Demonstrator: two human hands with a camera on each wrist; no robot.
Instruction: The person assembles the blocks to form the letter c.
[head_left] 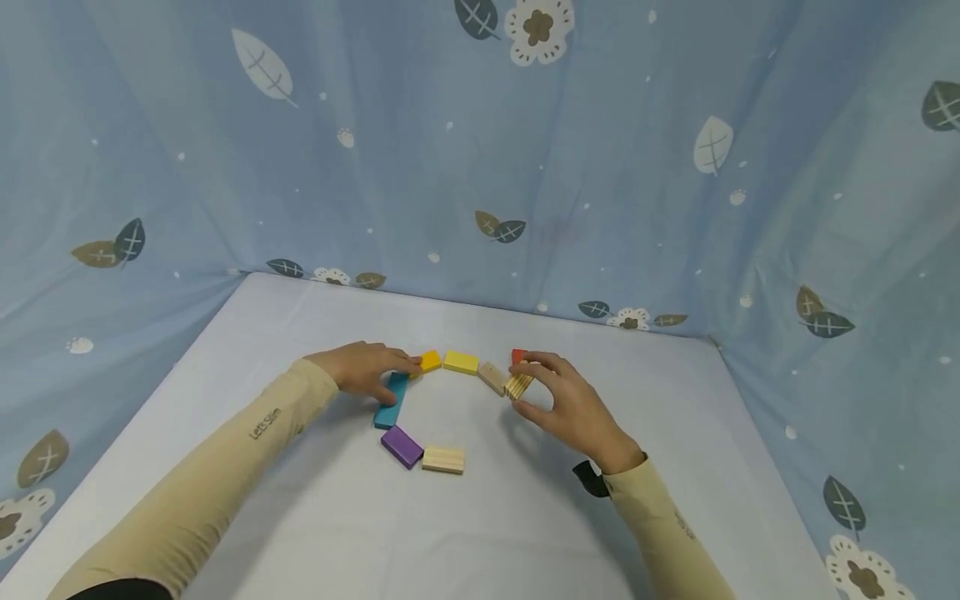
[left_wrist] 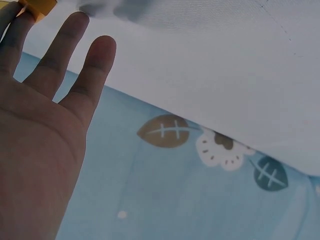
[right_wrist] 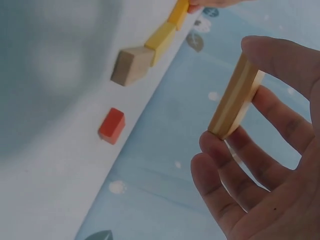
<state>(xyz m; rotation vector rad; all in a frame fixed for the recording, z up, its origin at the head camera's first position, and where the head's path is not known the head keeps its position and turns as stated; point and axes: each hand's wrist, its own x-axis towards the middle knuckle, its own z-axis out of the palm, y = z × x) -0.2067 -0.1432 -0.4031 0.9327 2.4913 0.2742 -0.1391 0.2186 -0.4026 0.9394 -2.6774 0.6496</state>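
Out at the far middle of the table, my left hand [head_left: 363, 368] reaches over a row of blocks with its fingers fairly straight. Its fingertips touch an orange block [head_left: 431, 361], and the thumb lies by a blue block [head_left: 392, 407]. My right hand [head_left: 579, 410] pinches a pale wooden block [right_wrist: 236, 97] between thumb and fingers, raised off the table in the right wrist view. Behind it sits a red block [right_wrist: 112, 125], partly hidden in the head view. A plain wooden block [head_left: 492, 378] and a yellow block [head_left: 461, 362] lie between the hands.
A purple block [head_left: 402, 447] and another pale wooden block [head_left: 443, 460] lie nearer, continuing the curve from the blue one. The white table [head_left: 337, 533] ends at a blue patterned curtain [head_left: 420, 167] behind and at both sides.
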